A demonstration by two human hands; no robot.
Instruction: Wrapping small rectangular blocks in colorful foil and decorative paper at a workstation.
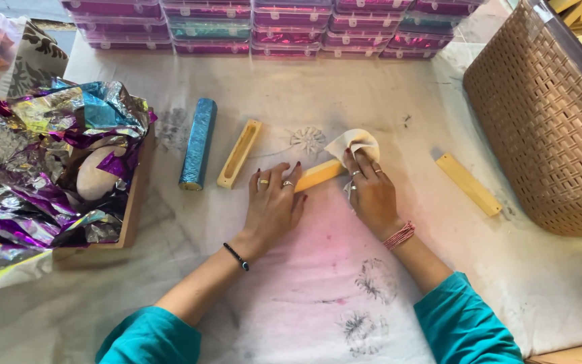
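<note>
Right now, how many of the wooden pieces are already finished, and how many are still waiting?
Apparently done: one blue foil-covered piece. In hand: the left hand steadies a bare wooden bar while the right hand presses a white cloth on its end. Left: the slotted wooden piece and the flat wooden strip, both bare. Foil sheets lie ready.

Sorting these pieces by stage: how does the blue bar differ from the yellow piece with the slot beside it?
The blue bar is wrapped in shiny blue foil; the slotted yellow piece is bare and matte. The blue bar looks rounded and closed; the slotted yellow piece shows an open trough on top. Both are long, narrow, lying side by side on the white cloth, untouched by either hand.
</note>
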